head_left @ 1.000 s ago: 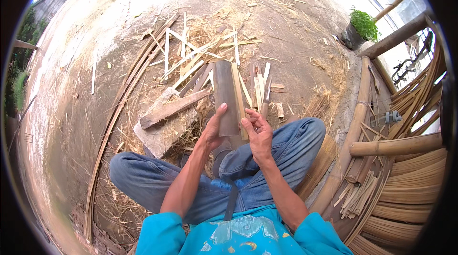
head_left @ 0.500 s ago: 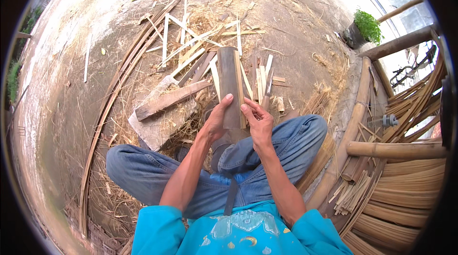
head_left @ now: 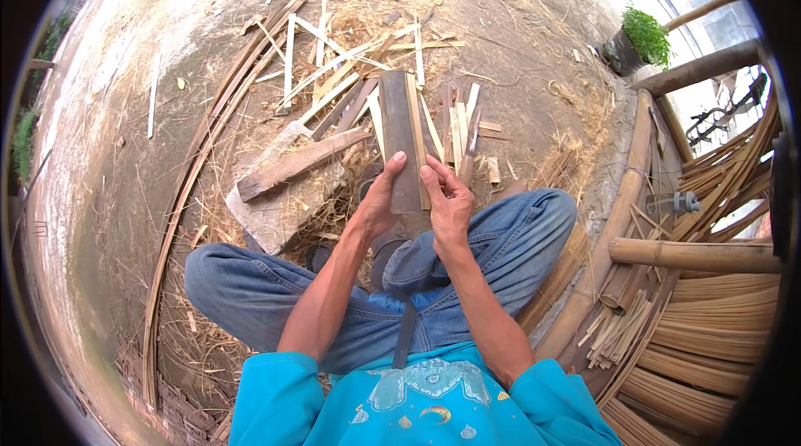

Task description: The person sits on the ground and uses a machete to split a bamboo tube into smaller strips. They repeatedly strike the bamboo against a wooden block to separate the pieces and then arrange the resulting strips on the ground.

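Observation:
A broad dark piece of split bamboo (head_left: 395, 116) stands upright between my hands, above my crossed legs. My left hand (head_left: 380, 200) is closed on its lower left side, thumb along the dark face. A narrow pale bamboo strip (head_left: 417, 125) runs along the piece's right edge; whether it is apart from the piece I cannot tell. My right hand (head_left: 449, 202) pinches the strip's lower part between thumb and fingers. Just beyond my right hand, a knife (head_left: 471, 146) lies among pale strips (head_left: 455, 125).
A wooden billet (head_left: 292, 166) rests on a stone block (head_left: 288, 208) at left. Long dark strips (head_left: 196, 171) curve past it. Pale slats (head_left: 334, 70) and shavings litter the ground ahead. Bamboo poles (head_left: 626, 187), bundled strips (head_left: 709, 321) and a potted plant (head_left: 638, 41) stand at right.
The bamboo piece and both hands have shifted slightly up and away from me in the view. The right fingers still pinch the strip's lower end.

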Demonstrator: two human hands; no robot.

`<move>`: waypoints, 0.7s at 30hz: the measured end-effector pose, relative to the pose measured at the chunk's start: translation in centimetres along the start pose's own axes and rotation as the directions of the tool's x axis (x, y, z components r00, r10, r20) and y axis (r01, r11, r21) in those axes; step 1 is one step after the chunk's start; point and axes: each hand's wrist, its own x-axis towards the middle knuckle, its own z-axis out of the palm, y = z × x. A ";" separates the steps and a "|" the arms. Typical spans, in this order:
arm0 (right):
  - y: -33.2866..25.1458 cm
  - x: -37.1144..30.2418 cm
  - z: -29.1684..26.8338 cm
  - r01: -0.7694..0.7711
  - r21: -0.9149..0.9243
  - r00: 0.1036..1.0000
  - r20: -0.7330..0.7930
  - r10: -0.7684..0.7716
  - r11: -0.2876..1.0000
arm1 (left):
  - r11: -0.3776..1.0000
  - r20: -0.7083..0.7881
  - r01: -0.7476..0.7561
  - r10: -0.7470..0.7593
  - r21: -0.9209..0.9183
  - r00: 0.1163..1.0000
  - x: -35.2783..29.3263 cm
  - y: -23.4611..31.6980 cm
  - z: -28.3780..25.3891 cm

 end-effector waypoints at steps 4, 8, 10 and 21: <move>0.0 -0.3 0.1 -0.005 0.019 1.000 -0.006 0.005 1.000 | 1.000 -0.016 0.005 -0.005 0.021 1.000 0.0 0.1 0.1; 1.1 -0.5 0.0 0.024 0.009 1.000 -0.012 -0.024 1.000 | 1.000 0.010 0.018 -0.018 0.005 1.000 0.4 -0.4 -0.6; 1.2 -0.3 0.1 0.051 0.001 0.999 -0.012 -0.051 0.999 | 1.000 0.000 0.005 -0.005 0.012 1.000 0.4 -0.4 -0.6; 1.3 -1.0 0.3 0.071 0.005 0.997 -0.005 -0.071 0.997 | 0.999 0.044 -0.001 -0.001 0.037 0.999 0.6 -0.5 -1.5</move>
